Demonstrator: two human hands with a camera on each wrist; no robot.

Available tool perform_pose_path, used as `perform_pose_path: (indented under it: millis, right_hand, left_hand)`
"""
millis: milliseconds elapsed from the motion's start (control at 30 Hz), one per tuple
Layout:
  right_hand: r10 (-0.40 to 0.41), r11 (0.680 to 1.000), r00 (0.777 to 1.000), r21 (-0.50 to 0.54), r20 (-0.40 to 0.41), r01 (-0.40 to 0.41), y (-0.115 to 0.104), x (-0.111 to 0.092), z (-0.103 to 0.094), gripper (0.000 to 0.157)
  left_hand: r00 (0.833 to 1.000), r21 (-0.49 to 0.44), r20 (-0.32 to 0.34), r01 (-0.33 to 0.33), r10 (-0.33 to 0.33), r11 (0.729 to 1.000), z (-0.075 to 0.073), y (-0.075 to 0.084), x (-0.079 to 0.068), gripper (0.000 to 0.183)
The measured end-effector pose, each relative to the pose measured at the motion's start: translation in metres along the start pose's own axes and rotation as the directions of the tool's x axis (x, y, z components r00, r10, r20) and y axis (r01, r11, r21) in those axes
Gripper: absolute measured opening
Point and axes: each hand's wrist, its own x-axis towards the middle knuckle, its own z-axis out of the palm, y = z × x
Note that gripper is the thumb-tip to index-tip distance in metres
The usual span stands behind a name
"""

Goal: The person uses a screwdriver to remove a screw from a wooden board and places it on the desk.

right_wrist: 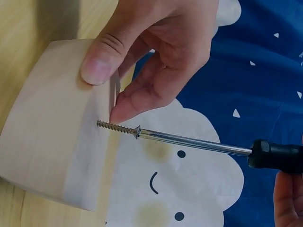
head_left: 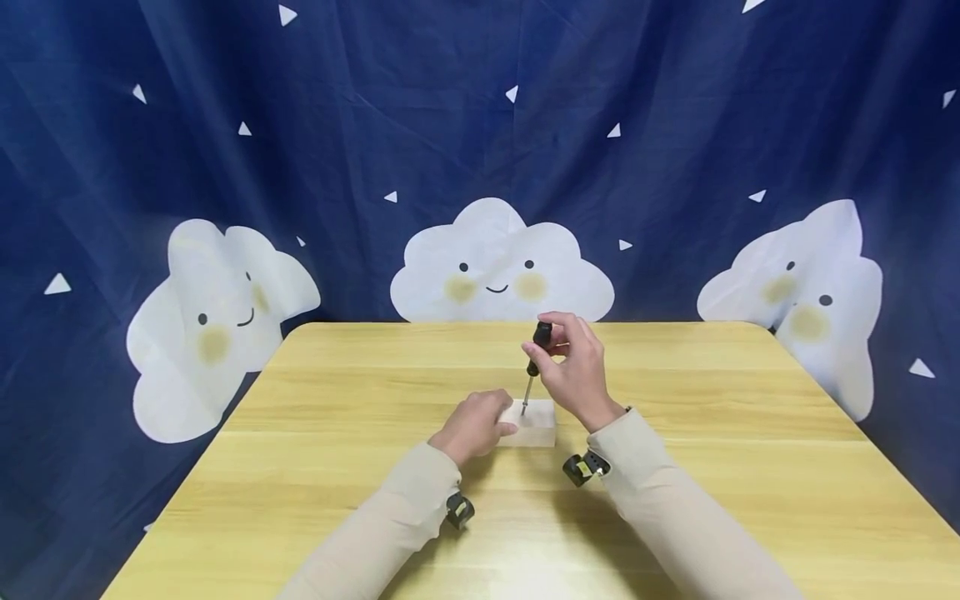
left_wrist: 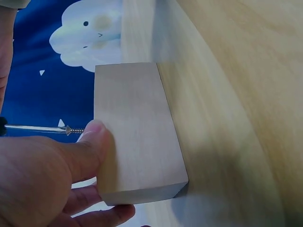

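A pale wooden block (head_left: 536,431) lies on the table, and my left hand (head_left: 474,423) grips its left end. In the left wrist view the thumb presses near the top edge of the block (left_wrist: 137,127), with other fingers around the end. My right hand (head_left: 576,367) holds a screwdriver (head_left: 542,335) by its black handle, the steel shaft slanting down to the block. The shaft's tip meets the head of a threaded screw (right_wrist: 116,126), whose point is at the block's top face. Most of the screw's thread shows above the wood.
The light wood-grain table (head_left: 337,400) stretches out around the block. Behind it hangs a dark blue curtain (head_left: 337,125) with white clouds and small triangles. Black wrist devices (head_left: 587,467) are strapped by both beige sleeves (head_left: 675,508).
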Motion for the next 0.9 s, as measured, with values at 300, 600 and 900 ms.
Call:
perform_pose_path:
  millis: [300,600,900]
  right_hand:
    - [0.035,0.999,0.997,-0.021,0.062,-0.033,0.0000,0.0022,-0.0041,0.045]
    - [0.019,0.999,1.000,-0.042,-0.017,-0.020,0.0054,-0.0018,0.0007,0.049]
    - [0.003,0.999,0.999,-0.044,-0.051,-0.005,0.0043,-0.0036,0.0051,0.048]
  left_hand:
    - [1.000,-0.014,0.004,0.023,-0.023,1.000,-0.0007,0.0018,0.0003,0.039]
    - [1.000,0.003,0.001,0.021,-0.021,1.000,-0.0009,0.0017,0.0016,0.042]
    - [1.000,0.028,-0.008,0.010,-0.010,1.000,-0.0001,0.0011,0.0003,0.041]
